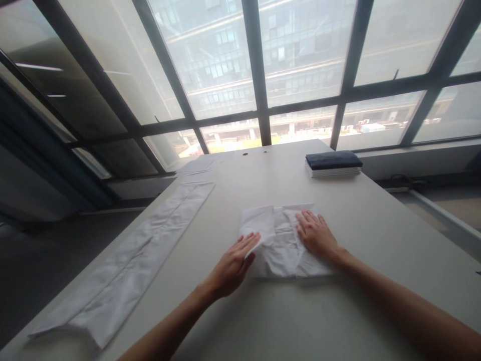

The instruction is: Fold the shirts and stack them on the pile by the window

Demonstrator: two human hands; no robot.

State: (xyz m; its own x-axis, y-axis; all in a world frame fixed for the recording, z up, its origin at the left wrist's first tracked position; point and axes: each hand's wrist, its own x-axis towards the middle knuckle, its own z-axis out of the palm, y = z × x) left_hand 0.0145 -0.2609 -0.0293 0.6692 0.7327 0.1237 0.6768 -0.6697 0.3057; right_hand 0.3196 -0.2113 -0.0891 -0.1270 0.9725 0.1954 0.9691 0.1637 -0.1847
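Note:
A folded white cloth (280, 255) lies in front of me, its top layers creased and turned in from both sides. My left hand (235, 260) touches its left edge with the fingers stretched out and the thumb apart; a bit of fabric bulges under the fingertips. On the cloth's upper right part rests my right hand (315, 233), palm down, fingers spread flat. Neither hand is closed around the fabric. Whether the cloth is a garment, I cannot tell.
A long folded white cloth (150, 245) runs along the table's left side. Beyond it lie flat white sheets (197, 165). At the back right of the white table (233, 326) sits a folded stack, dark blue (332, 160) over white (334, 173). Framed windows (263, 123) stand behind.

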